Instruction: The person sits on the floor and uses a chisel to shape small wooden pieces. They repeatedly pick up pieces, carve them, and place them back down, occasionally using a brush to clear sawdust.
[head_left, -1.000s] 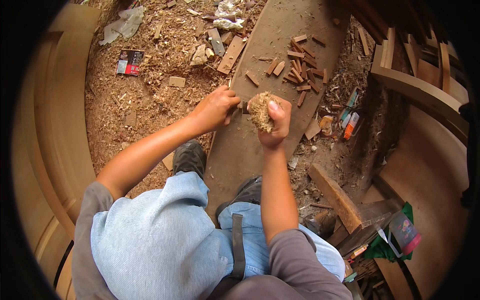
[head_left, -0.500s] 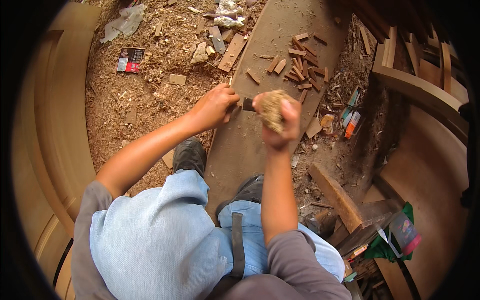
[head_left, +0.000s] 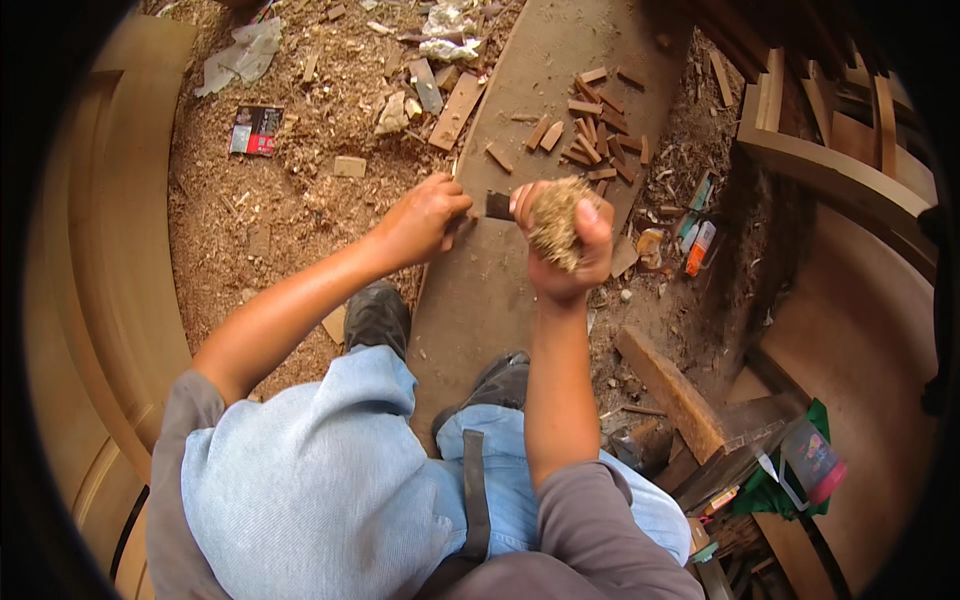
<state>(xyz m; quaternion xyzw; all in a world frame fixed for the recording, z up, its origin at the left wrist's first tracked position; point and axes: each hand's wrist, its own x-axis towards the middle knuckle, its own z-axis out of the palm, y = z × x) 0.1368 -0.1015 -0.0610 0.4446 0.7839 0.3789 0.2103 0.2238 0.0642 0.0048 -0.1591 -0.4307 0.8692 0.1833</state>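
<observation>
Right hand (head_left: 583,252) squeezes round, shaggy tan lump (head_left: 556,228) | likely light, scratchy; hold its sides | left hand (head_left: 422,218) at left edge of brown wooden board (head_left: 465,310), can't tell grip

A long, flat brown board (head_left: 465,305) is stretching from near to far. On its far part, lots of small wood sticks (head_left: 602,137) are lying in a messy heap, and a few are sitting apart to the left. On the left, curly wood bits (head_left: 300,212) are covering the floor (head_left: 645,300). A red and black packet (head_left: 258,131), a pale wood block (head_left: 349,166) and a crumpled plastic sheet (head_left: 243,56) are resting there. On the right, an orange and white thing (head_left: 701,248) is lying in the dirt.
</observation>
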